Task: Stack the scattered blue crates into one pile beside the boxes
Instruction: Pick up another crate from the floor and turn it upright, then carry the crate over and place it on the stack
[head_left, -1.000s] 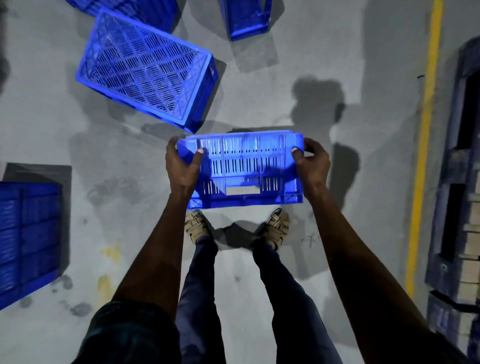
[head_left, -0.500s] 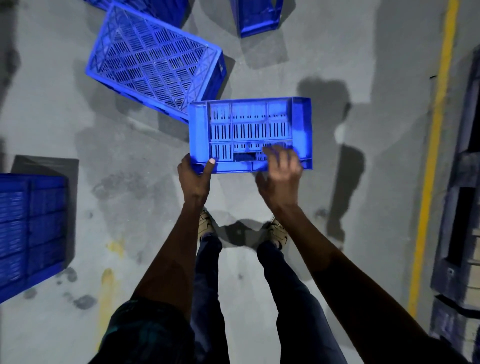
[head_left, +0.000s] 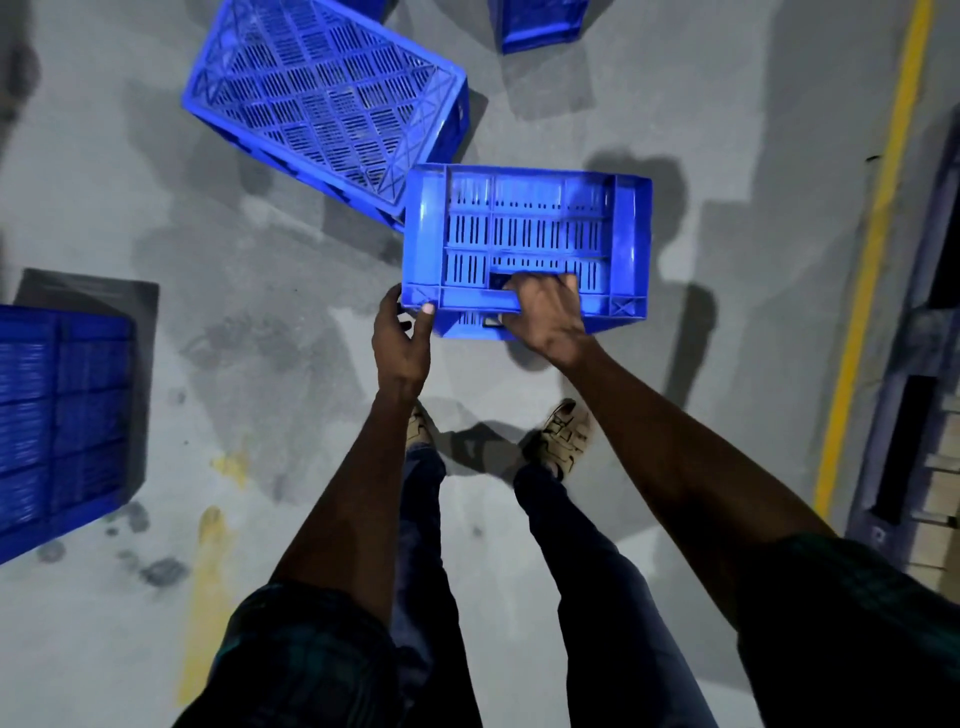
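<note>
While the head view looks straight down, a blue crate (head_left: 524, 244) hangs above the grey floor (head_left: 260, 322) at about 12 o'clock from the feet. At its near-left corner, the left hand (head_left: 402, 340) pinches the rim — thumb on top. Curled fingers of the right hand (head_left: 545, 314) grip the near wall through the handle slot. An upturned crate (head_left: 327, 104) lies at 11 o'clock, another crate (head_left: 57, 415) at 9 o'clock — a yellow line (head_left: 872, 249) runs at 3 o'clock.
</note>
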